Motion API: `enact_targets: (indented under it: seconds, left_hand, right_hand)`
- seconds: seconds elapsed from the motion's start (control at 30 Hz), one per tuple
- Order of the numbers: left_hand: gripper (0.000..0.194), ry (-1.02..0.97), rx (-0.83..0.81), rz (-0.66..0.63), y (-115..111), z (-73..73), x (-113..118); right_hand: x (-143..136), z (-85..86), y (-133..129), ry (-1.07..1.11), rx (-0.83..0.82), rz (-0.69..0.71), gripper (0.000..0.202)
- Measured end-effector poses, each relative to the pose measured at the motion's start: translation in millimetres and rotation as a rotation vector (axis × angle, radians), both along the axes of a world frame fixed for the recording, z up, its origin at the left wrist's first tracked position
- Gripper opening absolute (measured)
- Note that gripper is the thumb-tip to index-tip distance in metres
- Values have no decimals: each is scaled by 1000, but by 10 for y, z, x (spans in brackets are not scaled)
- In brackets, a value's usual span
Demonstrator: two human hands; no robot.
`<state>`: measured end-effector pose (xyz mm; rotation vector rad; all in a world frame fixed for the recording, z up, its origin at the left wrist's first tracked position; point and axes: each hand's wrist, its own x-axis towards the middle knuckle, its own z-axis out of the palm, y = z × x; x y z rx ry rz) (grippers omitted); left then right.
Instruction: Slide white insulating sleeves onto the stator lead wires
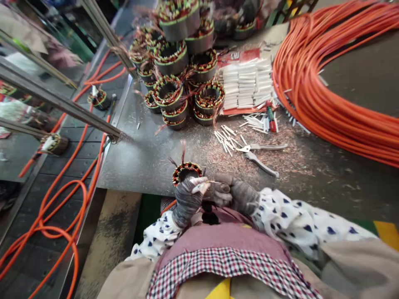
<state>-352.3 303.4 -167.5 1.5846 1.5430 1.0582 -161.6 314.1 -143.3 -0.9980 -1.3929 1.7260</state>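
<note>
A ring-shaped wound coil with copper wires sticking up stands at the table's front edge. My left hand, in a grey glove with pale fingertips, is closed just in front of it, its fingers pinched at thin wire ends. Close beside it, my right hand, also gloved in grey, has its fingers curled together at the same wires; whatever lies between them is too small to make out. Grey-handled pliers lie spread on the table beyond my right hand, next to loose white sleeves.
Stacked wound coils stand at the back. Bundled white sleeves, a red-and-green tool and a big orange hose coil lie to the right. A metal frame and orange hoses are at the left.
</note>
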Motion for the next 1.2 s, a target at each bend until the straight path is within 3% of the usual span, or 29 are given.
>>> enact_targets:
  seconds: [0.13,0.2,0.27,0.37,0.47,0.53,0.57,0.63,0.77,0.87,0.93,0.97,1.03,1.13,1.2]
  left_hand:
    - [12,-83,37,-8,-19,-11,-11]
    - [14,-64,76,-30,7,4,-12]
    - [16,-26,140,-32,15,10,-10]
    - [15,-26,214,-16,-22,-5,-11]
    - [13,-45,178,-26,-60,-18,-20]
    - [15,-35,125,-24,-65,-17,-26]
    - [15,-32,109,-15,-66,-17,-27]
    - [14,-36,104,20,-75,-24,-22]
    - [11,-58,151,53,-120,-58,-8]
    - [13,-103,84,28,-126,-59,-9]
    - [14,-114,17,7,-104,-30,-18]
    - [13,-105,-9,-2,-90,-5,-27]
    - [11,-83,-55,-21,-62,67,-69]
    - [10,-110,-150,-60,-41,211,-225]
    - [12,-155,-201,-63,-37,297,-376]
  right_hand:
    - [123,-9,-23,46,12,-306,50]
    - [146,5,55,-30,60,-265,34]
    - [79,10,67,-64,25,-141,32]
    - [-52,-7,-72,-34,-79,-21,57]
    - [-15,11,-169,-112,-6,-215,57]
    - [49,56,-135,-187,79,-347,40]
    - [60,80,-108,-187,83,-355,29]
    - [18,117,-88,-111,12,-299,26]
    - [-108,127,-239,122,-196,-124,56]
    - [-3,131,-262,120,-153,-283,52]
    - [90,139,-175,-13,-37,-402,35]
    - [111,140,-129,-57,-13,-383,21]
    - [78,133,-96,-11,-78,-232,16]
    - [-79,80,-231,193,-282,26,46]
    - [-158,20,-329,316,-412,66,49]
